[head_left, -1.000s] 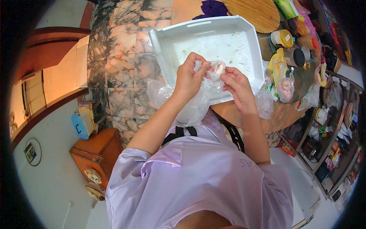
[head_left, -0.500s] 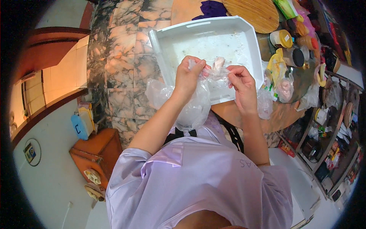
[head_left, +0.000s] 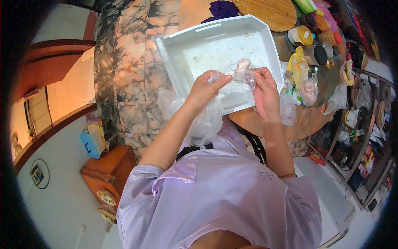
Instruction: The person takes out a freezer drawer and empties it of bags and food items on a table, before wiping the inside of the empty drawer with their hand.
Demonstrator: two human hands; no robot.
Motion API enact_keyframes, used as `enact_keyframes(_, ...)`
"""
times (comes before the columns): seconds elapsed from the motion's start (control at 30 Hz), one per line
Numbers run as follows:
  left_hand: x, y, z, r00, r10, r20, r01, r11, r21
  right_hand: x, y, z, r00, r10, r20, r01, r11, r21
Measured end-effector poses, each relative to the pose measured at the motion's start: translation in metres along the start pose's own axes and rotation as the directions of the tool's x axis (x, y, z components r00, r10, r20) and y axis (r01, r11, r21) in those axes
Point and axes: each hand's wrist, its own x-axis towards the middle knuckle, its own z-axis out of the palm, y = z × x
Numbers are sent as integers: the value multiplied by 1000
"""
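Observation:
My left hand (head_left: 206, 88) is closed around crumpled clear plastic bags (head_left: 204, 126), which hang below it in front of my shirt. My right hand (head_left: 265, 89) pinches the edge of a small clear plastic bag (head_left: 250, 79). In that bag shows a pale pinkish lump (head_left: 243, 66) that I cannot identify. A stretch of thin film seems to run between the two hands. Both are held over the near part of a white plastic tray (head_left: 190, 52), whose bottom carries small dark specks and wet-looking marks.
Right of the tray, the round table (head_left: 286, 132) holds a yellow-lidded jar (head_left: 306, 36), a black-lidded jar (head_left: 319, 55), a yellow bag (head_left: 297, 68) and a tied bag with pinkish contents (head_left: 309, 91). Behind lie a round wooden board (head_left: 269, 13) and dark purple cloth (head_left: 222, 10). Rack shelves (head_left: 360, 145) stand at right.
My hands have drawn apart. The small bag with the pinkish lump has shifted right, away from my left hand. The whole view has moved slightly.

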Motion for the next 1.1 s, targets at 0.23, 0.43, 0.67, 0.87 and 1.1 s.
enact_keyframes(0.23, -10, 24, -1, 963, 270, 14, -269, 949, 162, -4, -6, -12, 998, 7, 62, 13, 948, -317)
enact_keyframes(0.43, -9, 12, 3, 993, 52, 106, -65, 990, 128, -5, 7, 4, 945, 100, 311, 24, 928, -373)
enact_keyframes(0.67, -13, 10, 17, 999, 5, 48, -3, 999, -49, -17, 8, 4, 968, 70, 242, -10, 970, -242)
enact_keyframes(0.87, -10, 7, 19, 992, 19, 125, -18, 1000, -6, -27, -4, -9, 993, -8, 114, 30, 980, -198)
enact_keyframes(1.1, -15, 18, 4, 984, 75, 159, -105, 976, 189, -55, -58, -67, 967, -231, -107, 176, 911, -374)
